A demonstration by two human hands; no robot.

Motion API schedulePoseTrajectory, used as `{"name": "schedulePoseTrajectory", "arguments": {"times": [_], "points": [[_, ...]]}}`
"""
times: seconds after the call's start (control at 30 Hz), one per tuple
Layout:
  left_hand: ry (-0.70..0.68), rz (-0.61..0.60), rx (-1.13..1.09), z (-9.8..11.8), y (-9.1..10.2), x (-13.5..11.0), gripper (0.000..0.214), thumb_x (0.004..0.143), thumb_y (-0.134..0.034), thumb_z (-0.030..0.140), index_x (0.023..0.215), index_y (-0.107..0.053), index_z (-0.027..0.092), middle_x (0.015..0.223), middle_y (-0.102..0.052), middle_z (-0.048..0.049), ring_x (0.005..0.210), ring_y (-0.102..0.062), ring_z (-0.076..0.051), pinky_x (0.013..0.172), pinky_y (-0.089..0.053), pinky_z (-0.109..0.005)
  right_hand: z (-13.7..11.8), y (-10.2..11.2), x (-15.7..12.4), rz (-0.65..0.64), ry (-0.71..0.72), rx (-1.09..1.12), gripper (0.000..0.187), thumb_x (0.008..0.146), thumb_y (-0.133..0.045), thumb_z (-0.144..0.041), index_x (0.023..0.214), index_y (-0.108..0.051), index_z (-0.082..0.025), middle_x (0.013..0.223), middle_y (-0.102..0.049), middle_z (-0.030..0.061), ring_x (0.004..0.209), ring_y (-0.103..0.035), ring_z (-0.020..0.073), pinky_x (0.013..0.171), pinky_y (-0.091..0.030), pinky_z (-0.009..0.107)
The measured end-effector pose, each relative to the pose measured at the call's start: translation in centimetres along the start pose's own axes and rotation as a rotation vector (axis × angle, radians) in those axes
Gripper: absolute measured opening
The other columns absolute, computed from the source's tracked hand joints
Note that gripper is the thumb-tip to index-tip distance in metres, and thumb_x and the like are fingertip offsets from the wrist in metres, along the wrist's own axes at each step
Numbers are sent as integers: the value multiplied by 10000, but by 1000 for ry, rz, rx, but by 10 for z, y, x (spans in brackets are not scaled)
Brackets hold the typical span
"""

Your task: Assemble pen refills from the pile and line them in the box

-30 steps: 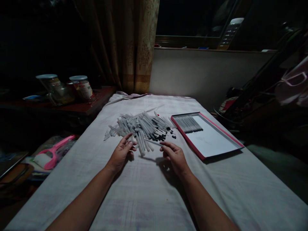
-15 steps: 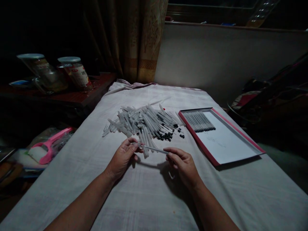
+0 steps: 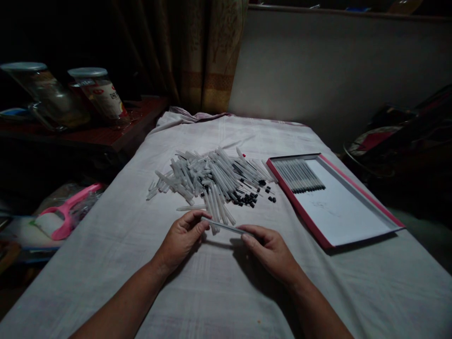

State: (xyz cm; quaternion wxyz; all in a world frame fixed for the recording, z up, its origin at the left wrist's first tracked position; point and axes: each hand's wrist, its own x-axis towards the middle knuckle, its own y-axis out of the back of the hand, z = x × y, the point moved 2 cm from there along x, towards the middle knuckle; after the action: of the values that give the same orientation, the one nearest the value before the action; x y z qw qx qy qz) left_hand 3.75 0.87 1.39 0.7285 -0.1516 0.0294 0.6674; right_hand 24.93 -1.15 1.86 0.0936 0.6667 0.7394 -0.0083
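Note:
A slim grey pen (image 3: 228,227) spans the gap between my two hands, above the cloth. My left hand (image 3: 184,238) pinches its left end between thumb and fingers. Around its right end, the fingers of my right hand (image 3: 271,247) are closed, hiding the tip. Just beyond my hands spreads a pile of translucent pen barrels (image 3: 222,174), with thin dark refills (image 3: 247,172) among them. Small black plugs (image 3: 249,200) are scattered at its right side. One pale tube (image 3: 191,207) lies apart, behind my left hand.
To the right is a shallow red-rimmed box lid (image 3: 306,219) with a row of pens (image 3: 300,175) along its far left. A dark red side table (image 3: 116,134) carries jars (image 3: 102,96). Pink-handled scissors-like item (image 3: 67,214) sits low at left. White cloth (image 3: 212,292) covers the table.
The left hand has drawn slightly toward me, and the pen has its left end at my left fingertips. The pale tube behind that hand now shows. The camera view has tipped down a little.

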Motion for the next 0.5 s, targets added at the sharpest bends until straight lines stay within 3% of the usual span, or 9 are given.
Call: {"name": "schedulePoseTrajectory", "arguments": {"times": [0.17, 0.5], "points": [[42, -2, 13, -7, 1, 0, 389, 666, -800, 466, 888, -682, 170, 645, -635, 9, 428, -449, -57, 381, -326, -165, 1, 0, 0, -95, 110, -131, 269, 825, -604, -363, 877, -793, -179, 737, -719, 54, 672, -625, 184, 635, -494, 274], [-4, 66, 75, -7, -1, 1, 327, 670, -797, 420, 850, -696, 167, 610, -637, 6, 446, -505, -84, 399, -392, -178, 4, -6, 2, -122, 177, -206, 307, 887, -532, -363, 813, -766, -178, 720, -691, 41, 653, -607, 175, 617, -467, 253]]}}
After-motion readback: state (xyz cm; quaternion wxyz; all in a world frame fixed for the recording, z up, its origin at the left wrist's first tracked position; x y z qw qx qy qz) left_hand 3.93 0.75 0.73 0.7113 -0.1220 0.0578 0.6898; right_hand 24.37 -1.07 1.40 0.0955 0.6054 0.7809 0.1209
